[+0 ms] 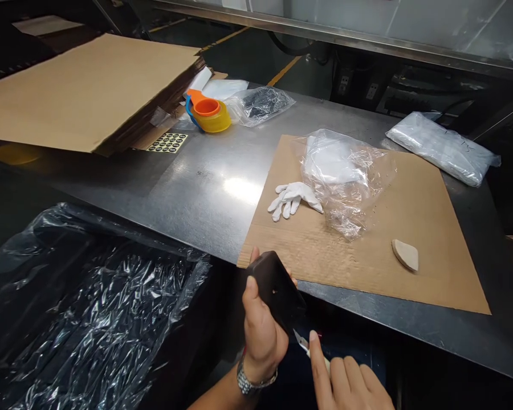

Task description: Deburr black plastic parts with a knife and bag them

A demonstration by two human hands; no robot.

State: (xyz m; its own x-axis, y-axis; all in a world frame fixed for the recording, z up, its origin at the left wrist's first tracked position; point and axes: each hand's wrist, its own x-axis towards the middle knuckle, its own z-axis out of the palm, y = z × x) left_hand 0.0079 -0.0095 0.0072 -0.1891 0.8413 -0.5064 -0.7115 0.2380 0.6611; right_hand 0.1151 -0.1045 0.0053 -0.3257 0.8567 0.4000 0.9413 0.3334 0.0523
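Note:
My left hand [259,330] is wrapped round a dark flat part [277,290], which it holds tilted just below the table's front edge. A watch sits on that wrist. My right hand [346,381] grips a small knife [302,341], its blade touching the lower end of the dark part. On the brown cardboard sheet [427,245] ahead lie a white glove [293,198], a crumpled clear plastic bag [342,176] and a small beige wedge-shaped piece [405,254].
The steel table [205,182] also bears a stack of flat cardboard [85,91], a tape dispenser with orange core [209,113], a sticker sheet [167,142], and bagged items [442,147]. A bin lined with black plastic [89,307] stands at lower left.

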